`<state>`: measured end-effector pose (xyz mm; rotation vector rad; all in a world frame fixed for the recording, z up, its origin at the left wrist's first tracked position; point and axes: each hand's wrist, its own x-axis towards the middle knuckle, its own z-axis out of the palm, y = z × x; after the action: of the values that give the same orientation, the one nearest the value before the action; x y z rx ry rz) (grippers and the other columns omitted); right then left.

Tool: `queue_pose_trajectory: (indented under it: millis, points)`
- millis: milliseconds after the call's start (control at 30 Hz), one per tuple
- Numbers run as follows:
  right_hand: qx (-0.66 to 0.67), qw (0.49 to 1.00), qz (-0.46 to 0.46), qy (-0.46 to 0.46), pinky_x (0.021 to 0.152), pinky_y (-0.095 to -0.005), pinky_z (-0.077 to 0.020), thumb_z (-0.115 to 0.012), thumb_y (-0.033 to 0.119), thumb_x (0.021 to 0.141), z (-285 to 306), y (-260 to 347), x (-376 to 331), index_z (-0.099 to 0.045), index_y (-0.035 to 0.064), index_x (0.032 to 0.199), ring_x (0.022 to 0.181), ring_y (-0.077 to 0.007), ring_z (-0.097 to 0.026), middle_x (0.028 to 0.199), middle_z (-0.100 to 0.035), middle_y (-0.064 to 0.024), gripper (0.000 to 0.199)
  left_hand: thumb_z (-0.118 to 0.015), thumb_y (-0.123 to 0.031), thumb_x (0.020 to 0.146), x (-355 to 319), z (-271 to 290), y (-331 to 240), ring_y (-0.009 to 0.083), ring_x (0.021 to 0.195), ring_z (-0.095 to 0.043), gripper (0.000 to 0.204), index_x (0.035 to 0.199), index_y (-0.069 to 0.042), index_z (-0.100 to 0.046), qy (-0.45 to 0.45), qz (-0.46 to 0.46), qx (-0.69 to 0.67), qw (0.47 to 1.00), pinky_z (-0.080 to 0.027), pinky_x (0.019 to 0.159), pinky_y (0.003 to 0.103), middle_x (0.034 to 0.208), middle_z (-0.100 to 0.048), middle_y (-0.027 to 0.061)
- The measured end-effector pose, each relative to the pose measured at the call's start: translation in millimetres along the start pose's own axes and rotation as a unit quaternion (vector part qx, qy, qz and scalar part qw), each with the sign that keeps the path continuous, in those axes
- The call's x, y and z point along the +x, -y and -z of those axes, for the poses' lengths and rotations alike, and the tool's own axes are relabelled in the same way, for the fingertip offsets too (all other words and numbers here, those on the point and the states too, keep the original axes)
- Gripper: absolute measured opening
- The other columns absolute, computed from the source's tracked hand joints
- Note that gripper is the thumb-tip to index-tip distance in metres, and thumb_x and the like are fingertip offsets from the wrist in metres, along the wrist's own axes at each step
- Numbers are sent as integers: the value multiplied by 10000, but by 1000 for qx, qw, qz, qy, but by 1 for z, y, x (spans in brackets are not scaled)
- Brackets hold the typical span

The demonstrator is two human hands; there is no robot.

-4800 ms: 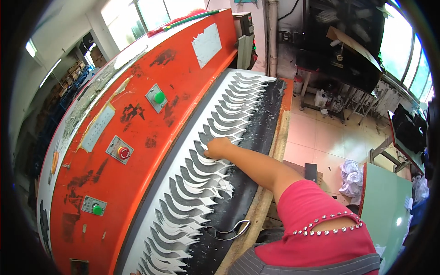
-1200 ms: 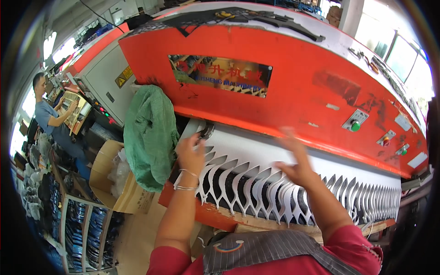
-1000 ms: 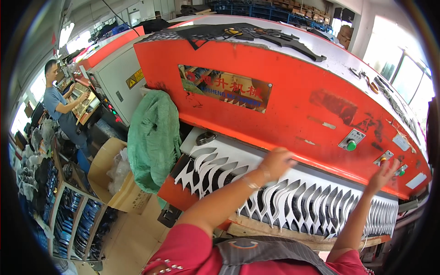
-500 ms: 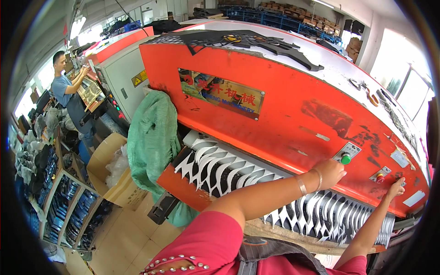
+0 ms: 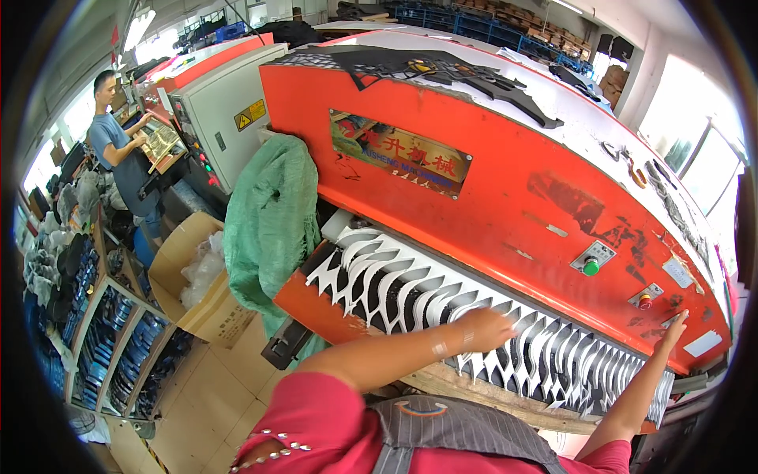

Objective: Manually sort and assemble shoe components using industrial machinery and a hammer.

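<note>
A long red machine (image 5: pixel 474 213) fills the middle and right of the view. Along its near side lies a bed of white, wavy cut strips (image 5: pixel 430 288) with dark gaps between them. Over these strips is my left hand (image 5: pixel 483 329), its fingers bent toward the right and slightly blurred; whether it grips a strip is hidden. My right hand (image 5: pixel 671 330) has its fingers stretched against the machine's red front, at a small plate that they partly cover. Left of that hand are a red knob (image 5: pixel 645 302) and a green push button (image 5: pixel 591 267).
A green woven sack (image 5: pixel 272 213) and an open cardboard box (image 5: pixel 209 312) stand left of the machine. Shelves (image 5: pixel 118 355) of dark blue pieces sit lower left. Another person (image 5: pixel 118 150) works at a second machine. Scissors (image 5: pixel 609 148) and dark sheet scraps (image 5: pixel 442 71) lie on top.
My left hand has left the green button and come down leftward over the white strips. My right hand stays by the small plate. The view has shifted slightly, and the other person's hands have lowered.
</note>
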<state>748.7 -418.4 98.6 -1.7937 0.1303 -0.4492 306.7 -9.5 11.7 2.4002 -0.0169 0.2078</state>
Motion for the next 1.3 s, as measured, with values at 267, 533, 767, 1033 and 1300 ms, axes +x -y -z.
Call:
queue_pose_trajectory:
  millis: [267,533,767,1033,1300]
  points:
    - [155,917,364,-58,812,-288,-433,-484,201,940,-96,146,-172,-501,-60,1177,953,-139,-531,1047,-567,-107,353,-520,-306,856,-161,-31,13,278,926,-541,282,771,-59,-625,-79,103,31,991,-425,836,383,904,-589,99]
    - [176,741,520,387,812,-343,-448,-648,97,785,-240,193,-508,-624,44,927,893,-243,-575,933,-617,-97,153,-539,-280,828,-177,-53,13,273,912,-538,234,779,-68,-623,-130,140,65,979,-420,839,384,846,-573,94]
    - [172,602,516,585,762,-369,-482,-665,93,750,-304,134,-640,-630,28,903,863,-311,-581,886,-622,-133,170,-556,-229,815,-221,-27,21,275,819,-605,184,853,-77,-653,-84,152,-96,980,-468,753,378,867,-640,113]
    - [58,588,595,545,753,-359,-471,-605,77,667,-346,84,-721,-624,45,837,859,-284,-560,861,-599,-97,174,-523,-128,836,-240,99,168,343,967,-511,277,1103,-60,-543,-514,296,142,792,-385,850,436,1013,-572,146]
    - [-15,574,621,534,758,-360,-429,-589,134,663,-332,90,-739,-596,69,735,826,-250,-535,809,-582,-71,97,-511,-124,827,-248,86,206,313,1197,-397,414,1234,-129,-441,-478,404,243,741,-259,986,483,1197,-504,100]
